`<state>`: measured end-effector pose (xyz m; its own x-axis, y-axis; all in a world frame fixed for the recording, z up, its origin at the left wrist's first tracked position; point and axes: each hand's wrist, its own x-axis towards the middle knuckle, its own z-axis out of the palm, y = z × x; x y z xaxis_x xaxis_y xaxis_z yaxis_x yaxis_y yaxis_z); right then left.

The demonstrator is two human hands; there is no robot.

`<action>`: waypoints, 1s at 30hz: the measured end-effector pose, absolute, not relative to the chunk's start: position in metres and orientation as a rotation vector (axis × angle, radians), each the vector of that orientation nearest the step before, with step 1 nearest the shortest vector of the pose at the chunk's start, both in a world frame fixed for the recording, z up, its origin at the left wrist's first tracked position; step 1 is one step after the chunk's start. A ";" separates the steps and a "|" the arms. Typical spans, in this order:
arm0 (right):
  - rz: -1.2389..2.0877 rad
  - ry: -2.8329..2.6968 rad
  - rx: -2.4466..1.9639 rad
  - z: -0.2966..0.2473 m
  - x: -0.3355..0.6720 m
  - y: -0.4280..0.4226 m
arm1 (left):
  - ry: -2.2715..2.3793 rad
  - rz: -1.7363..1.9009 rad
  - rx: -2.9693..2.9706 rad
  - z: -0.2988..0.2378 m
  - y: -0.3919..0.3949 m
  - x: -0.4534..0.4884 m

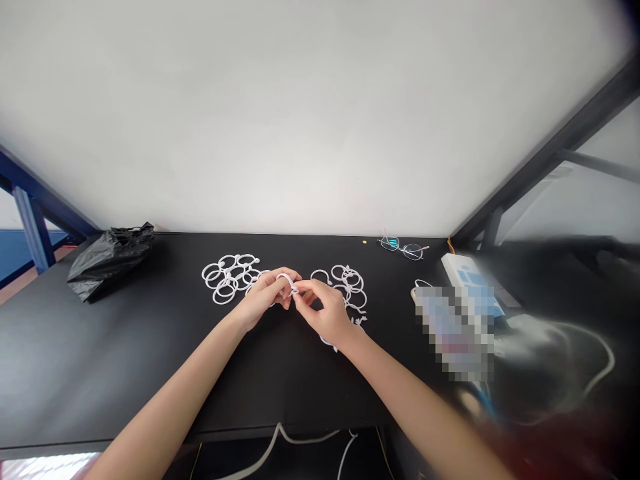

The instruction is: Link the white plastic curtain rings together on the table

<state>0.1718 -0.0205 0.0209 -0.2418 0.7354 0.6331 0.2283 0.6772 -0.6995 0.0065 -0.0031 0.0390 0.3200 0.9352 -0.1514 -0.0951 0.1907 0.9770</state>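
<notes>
Left hand and right hand together, fingertips clamped on white plastic ring above black desk, between left ring cluster and right ring cluster. Risk: loose pinch drops ring; hard tug snags linked rings.

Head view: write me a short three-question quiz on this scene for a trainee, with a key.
1. True or false: the left hand and the right hand both touch the white plastic ring between them.
2. What lies near the far edge of the table, right of the rings? A) scissors B) wire-rimmed eyeglasses C) a mug
3. Which hand is nearer the crumpled black plastic bag?

Key: 1 true; 2 B; 3 left hand.
</notes>
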 end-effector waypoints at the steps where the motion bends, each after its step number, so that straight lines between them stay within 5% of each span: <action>1: 0.587 -1.800 -0.770 0.021 0.172 -0.021 | 0.974 0.908 1.137 0.039 -0.003 0.007; 13: 0.605 -1.929 -0.746 0.021 0.172 -0.027 | 0.867 0.739 1.610 0.031 -0.005 0.011; 30: 0.523 -1.905 -0.763 0.021 0.171 -0.025 | 0.959 0.913 1.422 0.035 -0.006 0.014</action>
